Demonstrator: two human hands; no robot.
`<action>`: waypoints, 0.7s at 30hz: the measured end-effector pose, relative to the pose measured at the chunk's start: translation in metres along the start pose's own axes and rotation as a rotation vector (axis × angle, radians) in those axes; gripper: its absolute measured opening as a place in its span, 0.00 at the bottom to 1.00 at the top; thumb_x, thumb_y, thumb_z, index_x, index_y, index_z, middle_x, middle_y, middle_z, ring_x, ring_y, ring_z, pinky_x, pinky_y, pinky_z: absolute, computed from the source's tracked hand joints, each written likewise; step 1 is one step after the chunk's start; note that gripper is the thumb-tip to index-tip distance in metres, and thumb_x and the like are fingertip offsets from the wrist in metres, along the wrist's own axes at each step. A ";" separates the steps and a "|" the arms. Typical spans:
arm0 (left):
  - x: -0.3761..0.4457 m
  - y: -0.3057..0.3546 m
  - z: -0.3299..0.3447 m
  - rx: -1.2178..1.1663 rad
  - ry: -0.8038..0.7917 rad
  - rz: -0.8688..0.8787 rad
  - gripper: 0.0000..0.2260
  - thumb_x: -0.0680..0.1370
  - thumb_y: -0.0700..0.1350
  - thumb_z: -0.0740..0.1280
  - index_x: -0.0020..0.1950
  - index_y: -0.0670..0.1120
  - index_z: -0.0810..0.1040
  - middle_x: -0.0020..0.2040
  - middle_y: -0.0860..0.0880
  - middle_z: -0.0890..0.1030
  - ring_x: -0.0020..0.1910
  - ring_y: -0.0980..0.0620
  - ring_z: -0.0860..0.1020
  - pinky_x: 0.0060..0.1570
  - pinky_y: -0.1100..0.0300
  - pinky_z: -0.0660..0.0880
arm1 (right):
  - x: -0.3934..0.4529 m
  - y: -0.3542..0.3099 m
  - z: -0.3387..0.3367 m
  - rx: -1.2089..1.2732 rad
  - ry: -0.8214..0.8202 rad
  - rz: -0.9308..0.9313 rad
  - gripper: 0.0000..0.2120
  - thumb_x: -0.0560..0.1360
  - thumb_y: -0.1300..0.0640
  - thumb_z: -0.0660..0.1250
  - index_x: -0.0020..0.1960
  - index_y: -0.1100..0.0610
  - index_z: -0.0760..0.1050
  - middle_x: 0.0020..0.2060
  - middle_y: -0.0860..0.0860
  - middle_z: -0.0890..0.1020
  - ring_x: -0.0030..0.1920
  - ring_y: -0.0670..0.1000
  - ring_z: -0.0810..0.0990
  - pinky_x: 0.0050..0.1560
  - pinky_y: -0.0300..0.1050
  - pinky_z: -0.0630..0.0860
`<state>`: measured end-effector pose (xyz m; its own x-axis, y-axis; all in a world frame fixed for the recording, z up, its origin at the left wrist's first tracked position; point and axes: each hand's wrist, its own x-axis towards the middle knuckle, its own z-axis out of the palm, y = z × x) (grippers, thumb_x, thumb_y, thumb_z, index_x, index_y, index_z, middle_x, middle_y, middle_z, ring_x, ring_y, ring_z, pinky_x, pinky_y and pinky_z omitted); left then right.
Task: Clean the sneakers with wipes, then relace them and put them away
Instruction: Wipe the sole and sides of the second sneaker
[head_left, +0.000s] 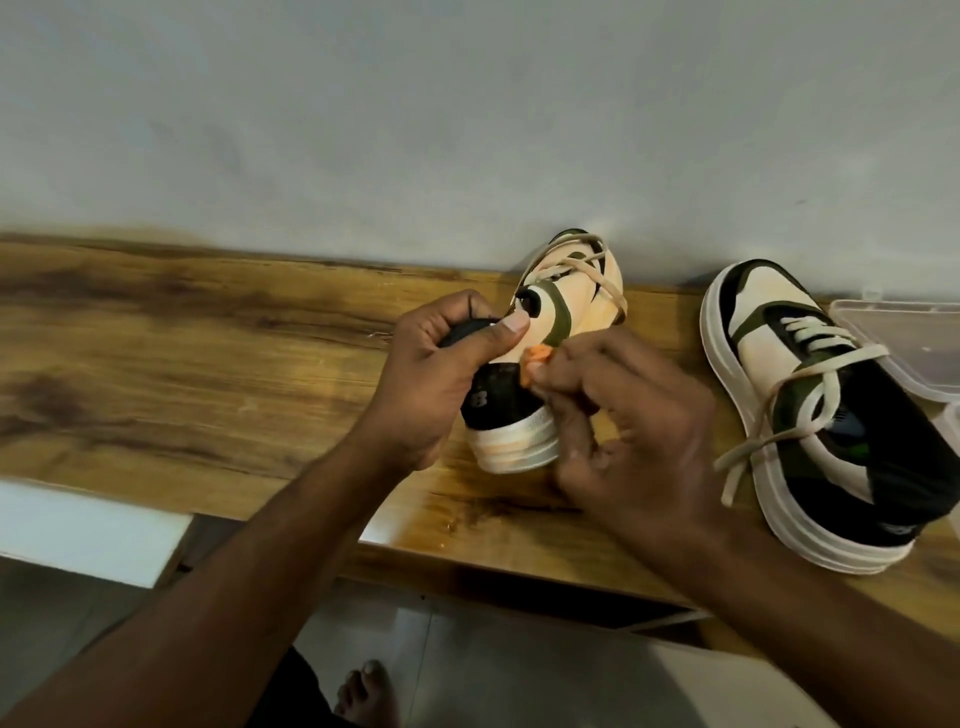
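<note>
Gripping the heel collar, the left hand (441, 364) steadied one sneaker (540, 358) near the desk's (208, 338) back edge so the right hand (623, 431), pinching an orange wipe (693, 358), could rub its side.

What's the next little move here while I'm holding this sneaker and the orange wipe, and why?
Probably draw the orange wipe down along the sneaker toward its white sole. Your right hand pinches it against the side panel, your left hand steadies the collar, and the sole below looks smudged.
</note>
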<state>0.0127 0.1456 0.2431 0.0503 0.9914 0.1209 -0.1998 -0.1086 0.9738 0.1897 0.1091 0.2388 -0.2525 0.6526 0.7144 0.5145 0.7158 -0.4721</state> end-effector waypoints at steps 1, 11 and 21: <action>0.000 -0.001 0.000 0.003 -0.003 0.001 0.14 0.77 0.41 0.71 0.44 0.30 0.73 0.39 0.39 0.75 0.37 0.47 0.73 0.37 0.59 0.74 | -0.006 -0.009 0.005 -0.016 -0.050 -0.053 0.07 0.73 0.73 0.75 0.49 0.66 0.84 0.47 0.58 0.83 0.46 0.54 0.82 0.45 0.47 0.79; -0.001 0.000 0.001 0.054 -0.035 -0.006 0.11 0.78 0.40 0.72 0.46 0.32 0.76 0.38 0.42 0.78 0.36 0.51 0.76 0.38 0.60 0.75 | 0.000 -0.006 0.006 -0.091 -0.020 -0.009 0.07 0.73 0.73 0.74 0.50 0.66 0.83 0.47 0.59 0.82 0.47 0.54 0.80 0.47 0.40 0.78; 0.001 0.003 -0.011 0.059 -0.129 -0.025 0.08 0.79 0.42 0.71 0.43 0.40 0.76 0.38 0.46 0.78 0.36 0.53 0.77 0.35 0.62 0.75 | 0.003 0.007 -0.002 -0.116 0.012 0.004 0.03 0.76 0.70 0.73 0.49 0.65 0.82 0.46 0.57 0.81 0.45 0.51 0.78 0.45 0.38 0.76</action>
<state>0.0016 0.1471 0.2442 0.1811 0.9766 0.1162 -0.1390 -0.0915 0.9861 0.1941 0.1156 0.2380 -0.2410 0.6522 0.7187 0.6073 0.6790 -0.4125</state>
